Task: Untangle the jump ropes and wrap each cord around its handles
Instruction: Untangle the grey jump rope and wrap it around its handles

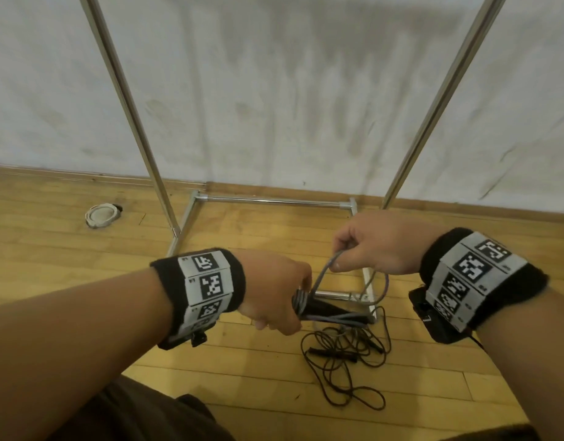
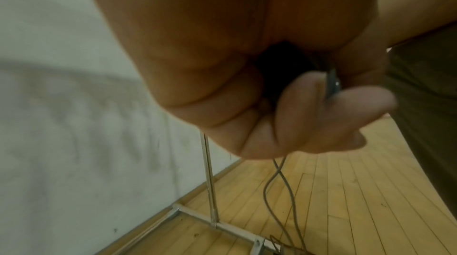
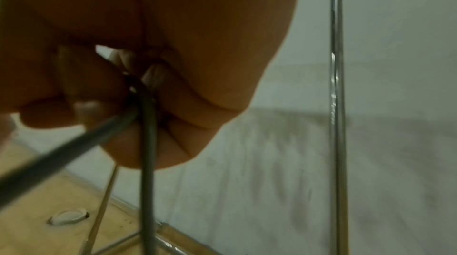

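Left hand (image 1: pixel 274 291): clenched round black handles (image 1: pixel 331 310), grey cord (image 1: pixel 322 275) partly wound on.
Right hand (image 1: pixel 373 246): pinches the cord's loop.
Floor (image 1: pixel 67 259): black rope (image 1: pixel 347 354) tangled beside rack (image 1: pixel 271 200) foot; white disc (image 1: pixel 101 215) well left.

We see the left hand (image 1: pixel 274 294) closed around the black handles (image 1: pixel 328 310), grey cord (image 1: pixel 322 275) coiled just beside that grip. The right hand (image 1: pixel 376 246) pinches a loop of this cord (raised above the handles). Below both grips, a dark rope (image 1: pixel 344 370) lies tangled on the floor (image 1: pixel 83 262).
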Demonstrator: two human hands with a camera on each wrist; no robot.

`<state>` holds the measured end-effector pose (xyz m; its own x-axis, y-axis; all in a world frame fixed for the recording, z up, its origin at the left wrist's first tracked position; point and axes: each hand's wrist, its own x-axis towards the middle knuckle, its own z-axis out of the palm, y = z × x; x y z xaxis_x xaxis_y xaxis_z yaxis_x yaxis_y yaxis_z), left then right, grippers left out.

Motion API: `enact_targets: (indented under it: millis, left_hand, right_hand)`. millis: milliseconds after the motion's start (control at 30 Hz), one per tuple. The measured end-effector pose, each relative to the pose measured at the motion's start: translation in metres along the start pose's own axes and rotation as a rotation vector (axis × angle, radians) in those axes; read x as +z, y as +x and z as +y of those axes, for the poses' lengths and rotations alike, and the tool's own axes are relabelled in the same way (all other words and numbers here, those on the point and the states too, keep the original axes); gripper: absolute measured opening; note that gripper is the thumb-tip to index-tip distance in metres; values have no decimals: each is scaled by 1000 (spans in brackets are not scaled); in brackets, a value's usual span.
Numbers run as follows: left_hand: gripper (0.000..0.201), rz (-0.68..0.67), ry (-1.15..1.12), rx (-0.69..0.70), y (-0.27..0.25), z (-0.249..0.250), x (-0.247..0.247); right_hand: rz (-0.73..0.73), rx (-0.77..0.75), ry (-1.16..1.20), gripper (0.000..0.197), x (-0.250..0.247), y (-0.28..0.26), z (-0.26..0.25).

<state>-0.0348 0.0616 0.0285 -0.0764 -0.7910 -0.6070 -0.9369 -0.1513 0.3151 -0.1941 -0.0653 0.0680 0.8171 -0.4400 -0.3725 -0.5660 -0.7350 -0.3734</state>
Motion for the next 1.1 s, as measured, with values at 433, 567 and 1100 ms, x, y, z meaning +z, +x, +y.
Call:
enact_targets:
  millis: [433, 567, 1100]
  left_hand:
    - [15, 430, -882, -58, 17, -32, -24]
    - [28, 344, -1220, 73, 3, -44, -37]
    - [39, 421, -1375, 233, -10, -35, -41]
  right_hand:
    - [117, 24, 42, 25, 14, -22, -46]
    - [85, 61, 242, 29, 22, -17, -32]
    - [43, -41, 580, 30, 19, -12, -7]
